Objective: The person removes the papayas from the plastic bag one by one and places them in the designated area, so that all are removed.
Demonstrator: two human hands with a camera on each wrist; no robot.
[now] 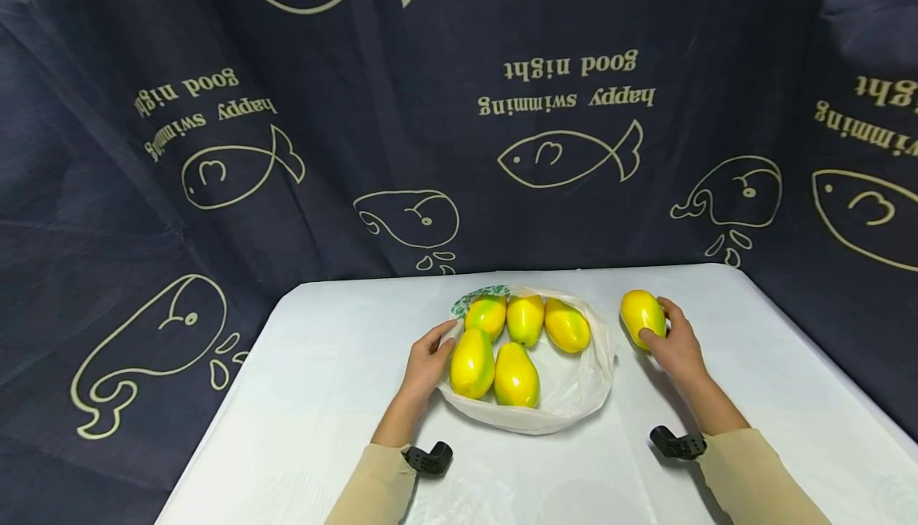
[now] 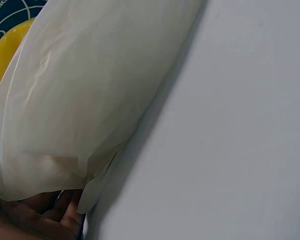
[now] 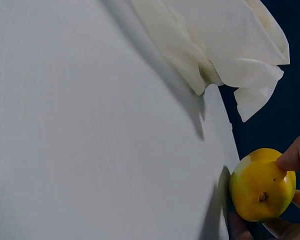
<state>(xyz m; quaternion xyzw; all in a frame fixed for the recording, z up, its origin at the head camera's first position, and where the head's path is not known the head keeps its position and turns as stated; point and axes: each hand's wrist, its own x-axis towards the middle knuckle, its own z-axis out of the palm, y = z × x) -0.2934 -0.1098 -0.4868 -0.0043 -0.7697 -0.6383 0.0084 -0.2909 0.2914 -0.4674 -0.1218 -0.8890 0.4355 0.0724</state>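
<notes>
A white plastic bag (image 1: pixel 566 409) with a green print on its rim lies spread open on the table. Inside it are several yellow papayas (image 1: pixel 515 375) with greenish patches, one showing at the edge of the left wrist view. My left hand (image 1: pixel 425 366) holds the bag's left rim, its fingers partly covered by the plastic (image 2: pixel 85 100). Right of the bag, my right hand (image 1: pixel 677 350) grips another papaya (image 1: pixel 641 314), thumb on the near side and fingers round the far side. In the right wrist view this papaya (image 3: pixel 260 187) turns its brown stem end to the camera.
A white cloth covers the table (image 1: pixel 323 366). Behind it hangs a dark blue curtain (image 1: pixel 430 111) printed with fish, whales and upside-down lettering. Black wrist straps (image 1: pixel 428 459) sit on both forearms over beige sleeves.
</notes>
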